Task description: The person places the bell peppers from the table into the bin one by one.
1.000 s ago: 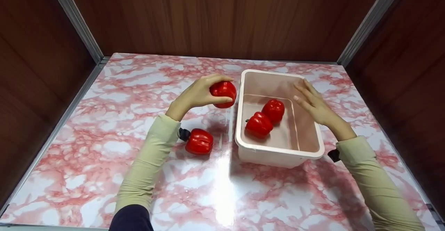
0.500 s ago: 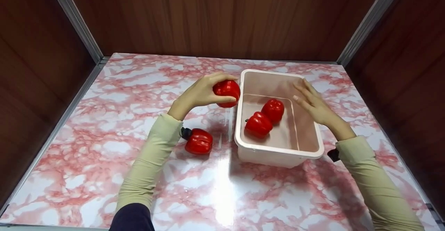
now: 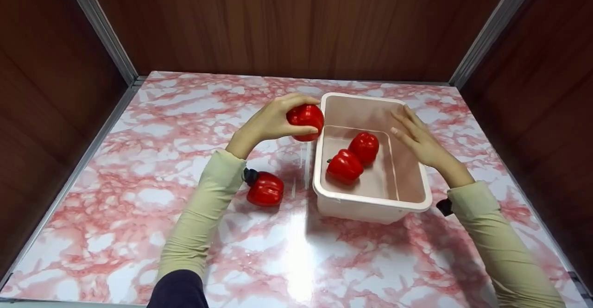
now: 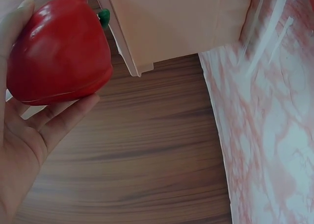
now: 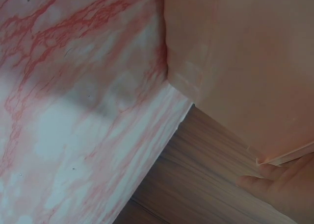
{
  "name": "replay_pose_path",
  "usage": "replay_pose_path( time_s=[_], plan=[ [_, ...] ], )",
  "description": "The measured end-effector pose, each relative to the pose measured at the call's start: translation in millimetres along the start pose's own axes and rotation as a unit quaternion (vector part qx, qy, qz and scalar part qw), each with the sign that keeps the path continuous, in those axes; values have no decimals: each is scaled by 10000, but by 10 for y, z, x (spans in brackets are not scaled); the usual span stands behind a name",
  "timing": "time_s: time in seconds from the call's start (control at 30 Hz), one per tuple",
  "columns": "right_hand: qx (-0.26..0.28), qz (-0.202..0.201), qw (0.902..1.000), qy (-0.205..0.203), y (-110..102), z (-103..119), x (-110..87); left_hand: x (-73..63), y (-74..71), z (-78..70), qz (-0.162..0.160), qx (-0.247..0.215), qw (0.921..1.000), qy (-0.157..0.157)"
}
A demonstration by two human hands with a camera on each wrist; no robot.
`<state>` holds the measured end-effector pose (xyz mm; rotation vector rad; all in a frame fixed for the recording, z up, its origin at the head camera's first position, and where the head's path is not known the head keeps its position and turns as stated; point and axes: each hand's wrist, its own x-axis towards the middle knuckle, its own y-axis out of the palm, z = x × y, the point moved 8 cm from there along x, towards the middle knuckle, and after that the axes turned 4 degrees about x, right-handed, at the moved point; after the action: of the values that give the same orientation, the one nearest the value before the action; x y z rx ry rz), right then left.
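My left hand (image 3: pixel 273 119) grips a red bell pepper (image 3: pixel 307 119) between thumb and fingers, held up at the left rim of a pale pink plastic bin (image 3: pixel 370 200). In the left wrist view the pepper's green stem (image 4: pixel 104 18) points toward the bin wall. Over the bin's right rim lies my right hand (image 3: pixel 419 142), its fingers extended and fingertips inside the bin; it holds nothing. Two more red bell peppers, a nearer one (image 3: pixel 344 167) and a farther one (image 3: pixel 365 147), lie against each other on the bin floor.
Another red bell pepper (image 3: pixel 266 190) lies on the pink-and-white marbled table (image 3: pixel 116 234), left of the bin and beside the left cuff. Brown wood-grain panels (image 3: pixel 278 25) close off the back and both sides, with metal posts (image 3: pixel 104 30) in the corners.
My left hand has moved a little to the right and slightly away, bringing the bell pepper up to the bin's rim. The right hand, the bin and the other peppers stay put.
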<state>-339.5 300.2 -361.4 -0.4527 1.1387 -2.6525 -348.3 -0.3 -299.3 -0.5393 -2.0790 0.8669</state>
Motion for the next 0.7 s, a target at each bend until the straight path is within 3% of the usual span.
replay_pose_path(
  time_s=[0.53,0.7],
  plan=[
    [-6,34,9999,144,2,-15,-1,62,32,-36,67,-10,10000,-57],
    [45,-27,10000,-14,-5,-5,-3,86,46,-62,69,38,10000,16]
  ],
)
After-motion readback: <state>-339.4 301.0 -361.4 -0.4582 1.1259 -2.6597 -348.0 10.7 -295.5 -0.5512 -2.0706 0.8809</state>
